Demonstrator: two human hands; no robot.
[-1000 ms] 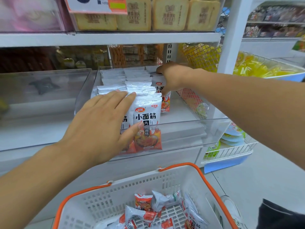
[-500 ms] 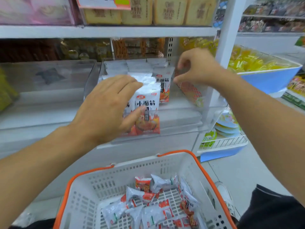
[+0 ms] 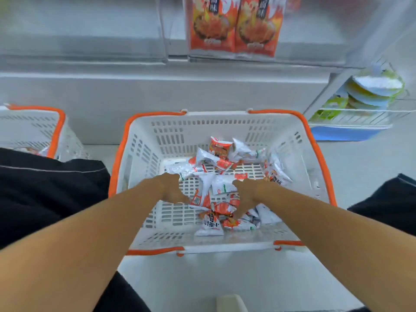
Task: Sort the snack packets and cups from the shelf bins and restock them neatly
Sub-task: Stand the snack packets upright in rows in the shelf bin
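1. The fingers of both hands are hidden among the packets, so whether either hand is grasping anything cannot be told; the picture is blurred.
2. The packets are small, white and orange-red, heaped loosely in the white basket with orange handles.
3. The heap lies between and just beyond the left hand and right hand, both touching it.
4. Two upright packets are seen in the far shelf bin.

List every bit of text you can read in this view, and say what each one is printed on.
"面味": top of the two orange packets standing in the clear shelf bin, partly cut off.
"小面": upside down on a packet at the near side of the basket; blurred, so uncertain.
Other basket packets: print too small and blurred.
Stacked cup lids: no legible text.
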